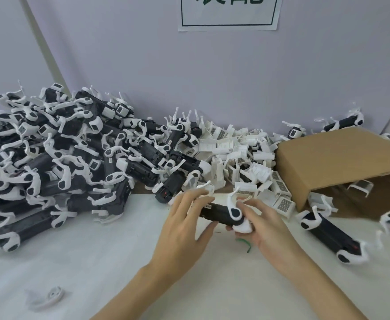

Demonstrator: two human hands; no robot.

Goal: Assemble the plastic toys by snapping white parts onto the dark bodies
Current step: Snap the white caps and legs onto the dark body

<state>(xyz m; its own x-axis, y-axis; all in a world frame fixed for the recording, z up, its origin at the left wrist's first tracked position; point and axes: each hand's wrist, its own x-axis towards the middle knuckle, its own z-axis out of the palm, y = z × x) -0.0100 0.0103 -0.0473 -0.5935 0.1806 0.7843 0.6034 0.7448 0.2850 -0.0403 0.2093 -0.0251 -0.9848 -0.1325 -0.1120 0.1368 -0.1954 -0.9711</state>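
Observation:
I hold one dark toy body [214, 212] level above the white table, just in front of the piles. My left hand [184, 220] wraps its left end, fingers over the top and thumb underneath. My right hand [262, 224] grips the right end, where a white leg piece [233, 207] and a white end cap [243, 227] sit on the body. Its thumb lies beside the white leg. A heap of loose white parts [240, 153] lies right behind my hands.
A large pile of assembled dark-and-white toys [57, 153] fills the left and back. A tipped cardboard box [341, 162] lies at right, with two dark bodies [327, 234] in front of it. A loose white leg [50, 296] lies near left, and a green tie [246, 243] under my right hand.

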